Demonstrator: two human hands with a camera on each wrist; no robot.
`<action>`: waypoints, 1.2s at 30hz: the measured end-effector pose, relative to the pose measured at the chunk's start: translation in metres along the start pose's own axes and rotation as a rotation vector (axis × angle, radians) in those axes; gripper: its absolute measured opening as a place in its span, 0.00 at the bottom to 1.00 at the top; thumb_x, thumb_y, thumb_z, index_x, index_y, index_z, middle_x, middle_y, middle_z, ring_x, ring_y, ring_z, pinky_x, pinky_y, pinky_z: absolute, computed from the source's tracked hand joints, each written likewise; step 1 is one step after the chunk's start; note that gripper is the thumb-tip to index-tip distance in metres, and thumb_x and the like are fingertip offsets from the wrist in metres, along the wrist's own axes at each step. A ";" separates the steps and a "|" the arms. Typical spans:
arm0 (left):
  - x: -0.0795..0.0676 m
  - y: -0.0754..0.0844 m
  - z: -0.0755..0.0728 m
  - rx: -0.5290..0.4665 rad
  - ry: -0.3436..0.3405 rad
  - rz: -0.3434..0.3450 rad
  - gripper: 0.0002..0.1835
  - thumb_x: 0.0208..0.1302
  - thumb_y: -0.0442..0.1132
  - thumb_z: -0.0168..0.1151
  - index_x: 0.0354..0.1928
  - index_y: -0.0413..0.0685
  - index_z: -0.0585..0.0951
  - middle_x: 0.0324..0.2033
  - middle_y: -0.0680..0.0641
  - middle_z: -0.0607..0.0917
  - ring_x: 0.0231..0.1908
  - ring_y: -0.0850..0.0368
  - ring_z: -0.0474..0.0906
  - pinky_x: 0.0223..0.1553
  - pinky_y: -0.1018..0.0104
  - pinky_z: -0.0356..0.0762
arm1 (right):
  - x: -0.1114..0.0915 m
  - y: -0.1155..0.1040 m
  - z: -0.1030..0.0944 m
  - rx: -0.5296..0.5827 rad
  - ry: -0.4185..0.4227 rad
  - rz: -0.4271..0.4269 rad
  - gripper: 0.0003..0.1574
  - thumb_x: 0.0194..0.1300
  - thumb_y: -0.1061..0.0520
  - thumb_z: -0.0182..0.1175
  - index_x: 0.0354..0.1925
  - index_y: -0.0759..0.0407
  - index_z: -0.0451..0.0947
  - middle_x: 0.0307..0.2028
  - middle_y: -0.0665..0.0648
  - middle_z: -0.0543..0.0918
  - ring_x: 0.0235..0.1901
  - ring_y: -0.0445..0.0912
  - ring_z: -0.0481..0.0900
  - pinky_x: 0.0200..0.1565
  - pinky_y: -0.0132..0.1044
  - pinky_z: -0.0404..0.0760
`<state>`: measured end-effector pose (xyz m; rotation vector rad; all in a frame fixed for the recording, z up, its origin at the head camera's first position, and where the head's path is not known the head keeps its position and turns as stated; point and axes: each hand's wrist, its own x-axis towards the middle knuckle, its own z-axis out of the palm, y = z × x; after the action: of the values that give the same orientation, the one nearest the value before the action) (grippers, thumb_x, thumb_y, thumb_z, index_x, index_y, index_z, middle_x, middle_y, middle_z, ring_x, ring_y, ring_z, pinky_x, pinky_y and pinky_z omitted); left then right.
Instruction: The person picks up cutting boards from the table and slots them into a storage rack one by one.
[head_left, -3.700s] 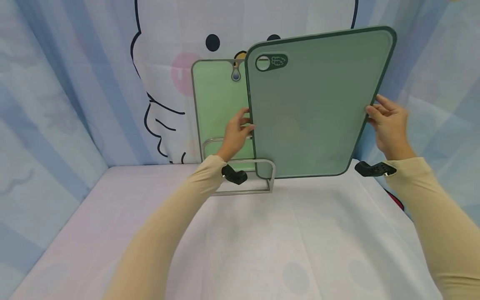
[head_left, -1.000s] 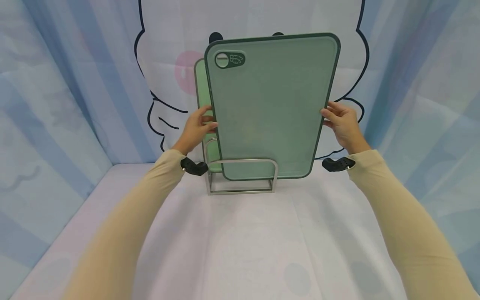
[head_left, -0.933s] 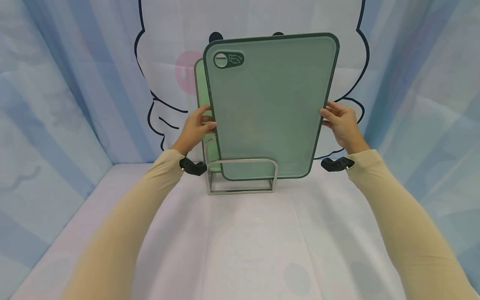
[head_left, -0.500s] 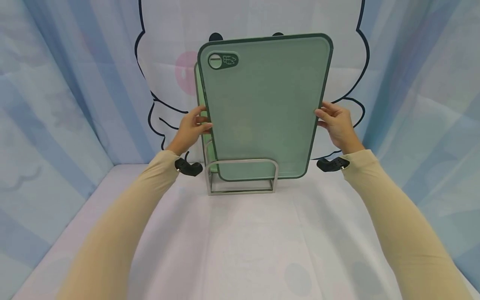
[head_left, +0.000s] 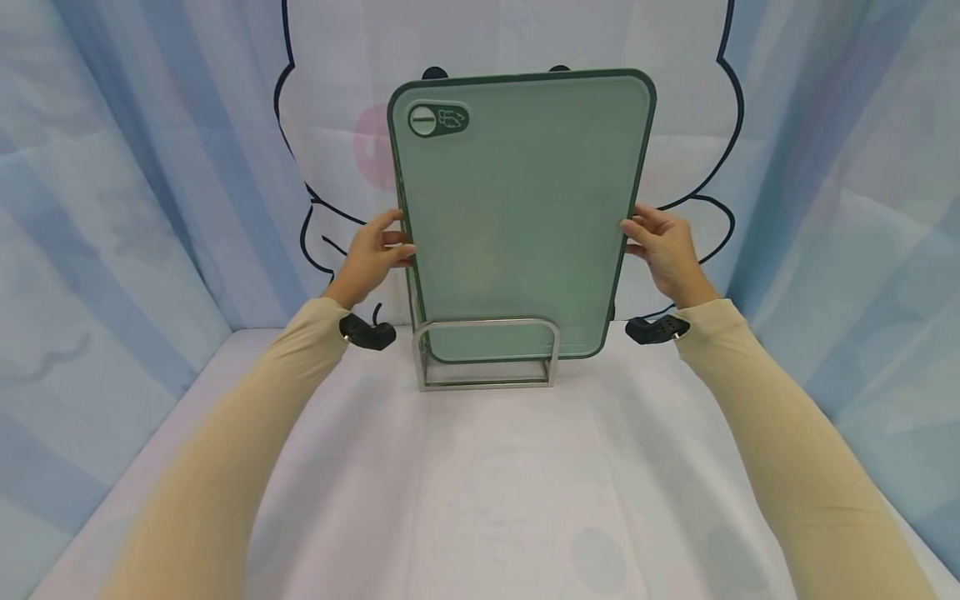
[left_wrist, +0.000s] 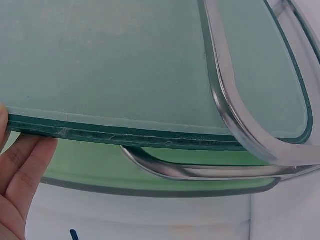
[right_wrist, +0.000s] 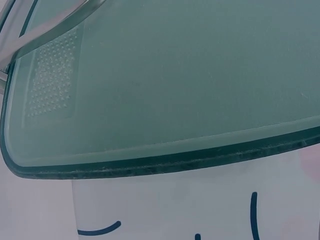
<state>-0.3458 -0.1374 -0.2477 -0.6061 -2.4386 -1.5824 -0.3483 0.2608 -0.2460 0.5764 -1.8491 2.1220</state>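
A dark green chopping board (head_left: 525,200), with a round hole and a small drawing at its top left corner, stands nearly upright in a metal rack (head_left: 487,385). Its lower end sits behind the rack's front rail. My left hand (head_left: 367,258) pinches the left edge between thumb and fingers, while my right hand (head_left: 667,257) grips the right edge. Behind it, past another metal rail, a light green chopping board (left_wrist: 100,170) shows in the left wrist view; the head view hides nearly all of it. The right wrist view shows a bumpy patch near the dark board's lower corner.
The rack stands on a white cloth-covered table (head_left: 510,483), towards its back. A patterned curtain (head_left: 330,100) hangs close behind, and blue-striped curtains (head_left: 847,208) close off both sides.
Both hands have brought the dark green board leftwards, first from the rack's right side and then along behind the front rail. It now covers the light green board almost wholly in the head view.
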 end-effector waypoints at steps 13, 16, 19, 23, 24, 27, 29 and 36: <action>0.001 0.008 -0.013 -0.008 0.002 0.030 0.30 0.66 0.29 0.54 0.69 0.41 0.60 0.55 0.30 0.76 0.44 0.56 0.80 0.45 0.65 0.82 | 0.006 0.005 0.009 0.002 0.027 0.031 0.17 0.61 0.62 0.61 0.49 0.55 0.82 0.34 0.46 0.85 0.35 0.38 0.82 0.37 0.28 0.82; 0.001 0.008 -0.017 0.006 0.001 0.024 0.30 0.66 0.29 0.54 0.69 0.42 0.60 0.55 0.31 0.76 0.45 0.56 0.80 0.44 0.67 0.82 | 0.007 0.006 0.013 -0.005 0.025 0.042 0.19 0.61 0.61 0.62 0.52 0.56 0.80 0.35 0.45 0.85 0.37 0.38 0.82 0.37 0.28 0.81; -0.001 0.008 -0.021 0.003 0.008 0.022 0.29 0.65 0.28 0.54 0.68 0.43 0.62 0.54 0.32 0.77 0.44 0.58 0.80 0.44 0.67 0.82 | 0.008 0.006 0.017 -0.013 0.012 0.043 0.22 0.61 0.60 0.62 0.55 0.59 0.78 0.36 0.45 0.85 0.37 0.38 0.82 0.38 0.28 0.81; -0.002 0.007 -0.024 -0.021 0.017 0.027 0.27 0.65 0.27 0.54 0.66 0.43 0.65 0.53 0.32 0.78 0.41 0.64 0.80 0.43 0.66 0.83 | 0.010 0.007 0.022 -0.003 0.006 0.041 0.24 0.60 0.61 0.62 0.56 0.61 0.76 0.36 0.45 0.85 0.37 0.39 0.82 0.37 0.28 0.81; -0.002 0.007 -0.025 -0.020 0.018 0.027 0.27 0.65 0.27 0.54 0.66 0.43 0.65 0.53 0.32 0.78 0.40 0.65 0.80 0.43 0.66 0.83 | 0.011 0.008 0.022 0.003 0.007 0.042 0.24 0.60 0.61 0.62 0.56 0.61 0.76 0.36 0.46 0.85 0.37 0.39 0.82 0.37 0.28 0.81; -0.002 0.006 -0.026 -0.018 0.012 0.026 0.27 0.65 0.28 0.54 0.66 0.44 0.65 0.53 0.32 0.78 0.41 0.65 0.81 0.44 0.66 0.82 | 0.011 0.008 0.024 0.007 0.013 0.042 0.23 0.60 0.61 0.62 0.55 0.60 0.77 0.35 0.45 0.85 0.37 0.38 0.81 0.36 0.28 0.81; -0.002 0.005 -0.028 -0.016 0.009 0.024 0.27 0.66 0.29 0.54 0.66 0.44 0.65 0.54 0.32 0.78 0.41 0.64 0.81 0.44 0.66 0.82 | 0.011 0.008 0.026 0.008 0.015 0.042 0.23 0.60 0.61 0.62 0.55 0.61 0.77 0.35 0.45 0.85 0.37 0.38 0.81 0.35 0.28 0.81; -0.002 0.003 -0.030 -0.010 0.010 0.010 0.27 0.66 0.30 0.54 0.67 0.46 0.65 0.56 0.33 0.77 0.45 0.60 0.82 0.46 0.64 0.82 | 0.010 0.009 0.030 -0.002 0.021 0.048 0.25 0.60 0.60 0.63 0.56 0.63 0.76 0.35 0.45 0.85 0.36 0.38 0.81 0.34 0.28 0.81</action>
<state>-0.3456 -0.1643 -0.2333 -0.6095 -2.4179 -1.5907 -0.3577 0.2294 -0.2461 0.5124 -1.8722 2.1482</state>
